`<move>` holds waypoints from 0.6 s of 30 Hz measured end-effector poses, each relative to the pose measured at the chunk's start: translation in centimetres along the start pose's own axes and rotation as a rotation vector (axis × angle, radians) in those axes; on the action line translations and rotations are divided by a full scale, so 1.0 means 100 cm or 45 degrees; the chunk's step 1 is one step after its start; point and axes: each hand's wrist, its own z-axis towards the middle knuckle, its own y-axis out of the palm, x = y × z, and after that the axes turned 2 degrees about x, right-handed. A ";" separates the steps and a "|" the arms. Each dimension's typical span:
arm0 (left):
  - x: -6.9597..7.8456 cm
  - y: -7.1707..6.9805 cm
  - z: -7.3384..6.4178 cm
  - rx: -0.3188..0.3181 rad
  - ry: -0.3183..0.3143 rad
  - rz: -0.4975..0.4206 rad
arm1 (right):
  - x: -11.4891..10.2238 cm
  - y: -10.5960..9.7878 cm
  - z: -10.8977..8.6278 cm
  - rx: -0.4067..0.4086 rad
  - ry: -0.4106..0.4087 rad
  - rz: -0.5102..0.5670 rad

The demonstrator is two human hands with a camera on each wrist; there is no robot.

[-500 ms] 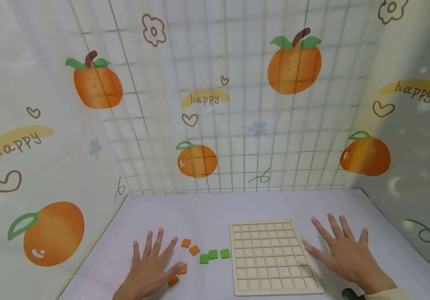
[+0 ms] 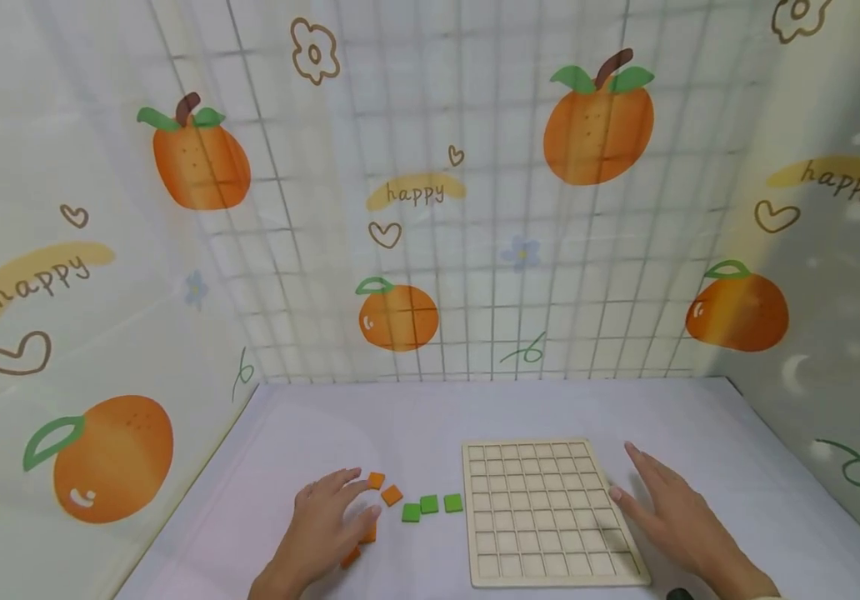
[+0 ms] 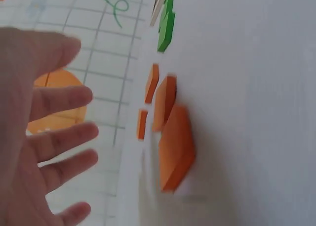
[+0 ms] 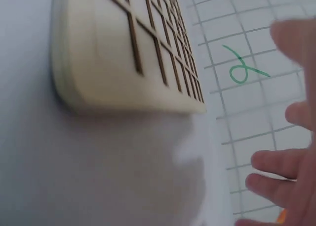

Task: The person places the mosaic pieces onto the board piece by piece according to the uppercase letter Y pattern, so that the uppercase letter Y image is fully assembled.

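My left hand [image 2: 319,527] hovers beside several orange square tiles [image 2: 392,496], its fingers relaxed and holding nothing. In the left wrist view the nearest orange tile [image 3: 177,149] lies on the table, apart from the fingers. Three green square tiles [image 2: 429,504] lie in a loose row between the orange ones and a pale wooden grid board [image 2: 559,577]. At the board's right side is my right hand [image 2: 681,518], thumb toward the edge, fingers extended, nothing held. The right wrist view shows the corner of the board [image 4: 94,95] with a gap to the fingers.
The white tabletop [image 2: 355,417] is bounded by a curtain [image 2: 475,275] printed with oranges at the back and both sides. A dark object [image 2: 679,594] shows at the bottom edge near the right wrist.
Both hands have lifted from flat, spread poses and turned palms inward. The left hand has shifted slightly right. Tiles and board keep their arrangement; the camera view has tilted a little.
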 end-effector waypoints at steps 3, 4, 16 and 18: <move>0.005 0.004 0.002 0.066 0.058 -0.057 | -0.001 0.005 -0.001 0.003 0.023 0.124; 0.007 0.006 0.003 0.091 0.078 -0.066 | -0.001 0.006 -0.001 0.003 0.038 0.155; 0.021 0.024 0.011 0.132 0.183 -0.126 | -0.002 0.022 -0.009 -0.008 0.326 0.347; 0.023 0.026 0.012 0.127 0.202 -0.134 | -0.001 0.024 -0.010 -0.001 0.347 0.340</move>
